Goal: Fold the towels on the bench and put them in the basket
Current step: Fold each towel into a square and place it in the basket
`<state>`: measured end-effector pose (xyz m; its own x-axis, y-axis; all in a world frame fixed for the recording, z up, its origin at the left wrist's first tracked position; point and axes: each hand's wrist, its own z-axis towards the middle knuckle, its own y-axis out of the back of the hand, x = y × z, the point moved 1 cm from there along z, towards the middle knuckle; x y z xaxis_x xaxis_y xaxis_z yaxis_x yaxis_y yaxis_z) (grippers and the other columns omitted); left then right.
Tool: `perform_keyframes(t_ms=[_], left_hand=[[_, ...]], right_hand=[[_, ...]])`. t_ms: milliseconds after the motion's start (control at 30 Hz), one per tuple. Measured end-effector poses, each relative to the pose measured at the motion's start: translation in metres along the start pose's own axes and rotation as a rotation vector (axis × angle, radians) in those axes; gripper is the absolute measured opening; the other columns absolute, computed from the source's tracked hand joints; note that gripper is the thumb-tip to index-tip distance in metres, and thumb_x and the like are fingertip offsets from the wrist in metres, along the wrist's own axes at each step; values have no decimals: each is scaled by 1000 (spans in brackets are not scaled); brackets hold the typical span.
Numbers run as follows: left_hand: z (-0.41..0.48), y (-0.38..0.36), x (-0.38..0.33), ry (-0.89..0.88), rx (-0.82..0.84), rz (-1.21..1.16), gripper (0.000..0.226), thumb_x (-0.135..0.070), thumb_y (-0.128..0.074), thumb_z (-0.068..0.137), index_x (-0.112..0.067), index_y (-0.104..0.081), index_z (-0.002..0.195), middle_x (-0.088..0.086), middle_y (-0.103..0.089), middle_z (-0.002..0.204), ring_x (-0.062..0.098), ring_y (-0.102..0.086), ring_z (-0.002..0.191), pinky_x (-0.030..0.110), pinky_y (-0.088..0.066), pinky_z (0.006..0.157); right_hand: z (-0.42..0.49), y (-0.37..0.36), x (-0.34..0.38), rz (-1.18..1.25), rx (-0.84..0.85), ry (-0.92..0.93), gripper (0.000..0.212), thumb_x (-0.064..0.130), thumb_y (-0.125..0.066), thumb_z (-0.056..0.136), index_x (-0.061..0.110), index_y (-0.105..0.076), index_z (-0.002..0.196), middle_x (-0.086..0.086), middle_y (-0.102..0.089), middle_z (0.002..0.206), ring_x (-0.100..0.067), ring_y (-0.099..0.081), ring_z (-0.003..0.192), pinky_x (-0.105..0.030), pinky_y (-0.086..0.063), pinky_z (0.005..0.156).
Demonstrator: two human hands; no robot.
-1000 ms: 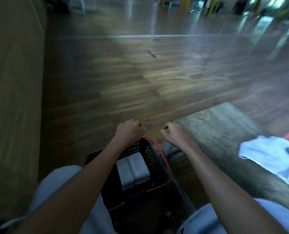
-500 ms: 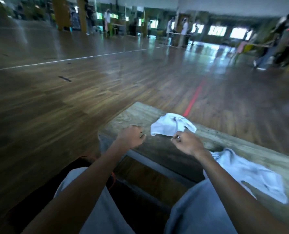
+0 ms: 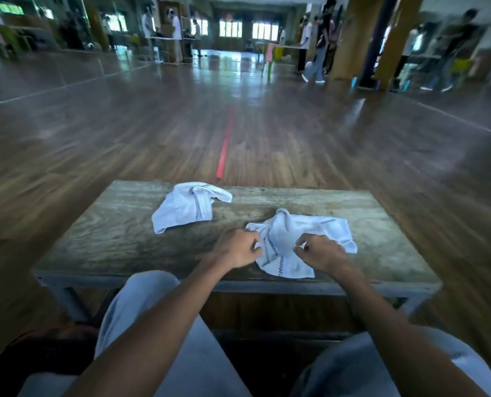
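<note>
On the bench point(image 3: 101, 242), left to right:
Far-left towel point(image 3: 185, 207): we note it lies crumpled, untouched, well apart from both hands.
Left hand point(image 3: 235, 250): fingers curled, pinching the left edge of the near towel point(image 3: 293, 245).
Near towel: bunched between our hands, long axis running left-right, bulk lying just beyond the fingers.
Right hand point(image 3: 321, 255): fingers curled over the cloth; we cannot tell if they have it gripped.
Key relation: both hands equally near; we judge spreading it outward comes first.
Basket: not in view.
</note>
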<state>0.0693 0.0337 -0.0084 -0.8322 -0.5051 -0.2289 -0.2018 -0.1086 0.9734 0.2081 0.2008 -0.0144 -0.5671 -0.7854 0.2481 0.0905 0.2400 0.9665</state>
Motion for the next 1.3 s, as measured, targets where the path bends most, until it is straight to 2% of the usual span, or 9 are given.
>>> perform_keyframes(t_ms=[133,300,400,467,567,700,933,1133,1300], left_hand=[[7,-27,-27,-156,-6,64,39,-44,-56,86,-27,-60,121,-5,-62,122,18,-57,113,32,-45,87],[6,-65,-36,-226,18,202,50,-53,-57,82,-24,-56,123,-3,-56,123,20,-53,114,38,-34,93],[-2,-82,-30,-235,-61,195,49,-45,-63,82,-24,-53,125,-3,-49,126,20,-48,116,38,-33,92],[-9,-87,-29,-252,-168,188,36,-33,-73,72,-26,-63,106,-5,-58,107,19,-56,99,36,-38,81],[-17,-98,-24,-266,-306,208,22,-21,-77,60,-27,-64,76,-8,-58,79,17,-58,73,31,-35,68],[-24,-96,-20,-246,-480,108,12,-26,-53,77,-23,-64,79,-6,-61,82,17,-60,76,32,-31,75],[1,-3,-22,-133,-666,-86,13,-26,-53,69,-25,-65,71,-8,-67,70,14,-63,69,30,-33,78],[30,115,-27,-41,-662,-65,20,-27,-52,73,-26,-69,82,-4,-72,77,14,-65,78,24,-25,88],[37,213,-26,-75,-682,-125,12,-24,-54,74,-31,-63,75,-9,-67,64,11,-65,76,28,-38,94]], right_hand=[[-13,-16,-23,-25,58,14,9,42,-56,83,33,-54,84,6,-64,106,-19,-60,105,-29,-41,76],[-25,-46,-25,-237,94,135,60,48,-60,84,28,-42,138,4,-31,150,-21,-24,140,-39,-28,105],[-31,-67,-26,-427,-53,255,57,44,-75,66,26,-59,118,4,-61,113,-19,-53,103,-34,-38,77],[-36,-73,-26,-424,-209,334,31,32,-63,67,23,-63,96,3,-64,86,-19,-54,76,-33,-27,65],[-40,-71,-22,-399,-348,440,10,25,-52,73,22,-60,77,4,-60,73,-18,-54,69,-33,-23,64],[-42,-50,-16,-275,-305,482,5,28,-58,80,24,-57,76,7,-62,71,-19,-60,70,-33,-25,69],[-22,53,6,-116,-391,472,26,34,-42,88,18,-62,87,6,-64,81,-22,-57,87,-32,-20,82],[11,155,23,-87,-509,459,8,26,-54,94,21,-61,93,18,-46,69,-14,-51,92,-25,-15,84],[18,242,39,-10,-579,463,9,22,-50,97,23,-59,94,17,-46,72,-11,-42,88,-28,-17,85]])
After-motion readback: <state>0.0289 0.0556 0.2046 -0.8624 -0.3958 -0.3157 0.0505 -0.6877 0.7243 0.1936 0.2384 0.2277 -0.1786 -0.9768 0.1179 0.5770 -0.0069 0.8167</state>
